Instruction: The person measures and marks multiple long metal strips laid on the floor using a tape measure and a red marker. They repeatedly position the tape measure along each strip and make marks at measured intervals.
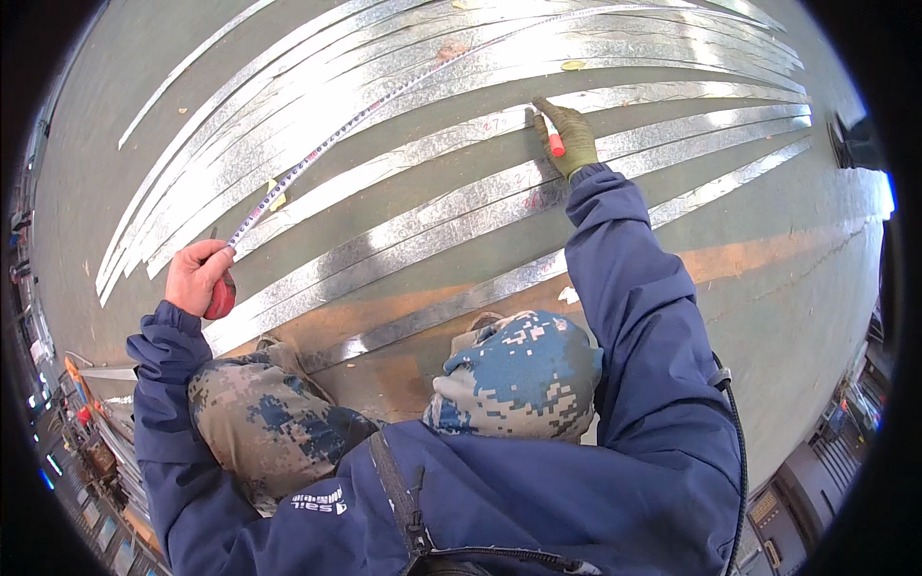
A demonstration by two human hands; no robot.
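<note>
Navy jacket (567, 485), white lettering (331, 507), red-marked metal strips (451, 137)

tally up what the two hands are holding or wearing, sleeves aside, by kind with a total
tape measure, in the left hand: 1
red-capped marker, in the right hand: 1
green glove, on the right hand: 1
total: 3

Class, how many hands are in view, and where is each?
2. The bare left hand, at the picture's left, holds a red tape measure; the gloved right hand, above centre, holds a marker over a metal strip.
</note>
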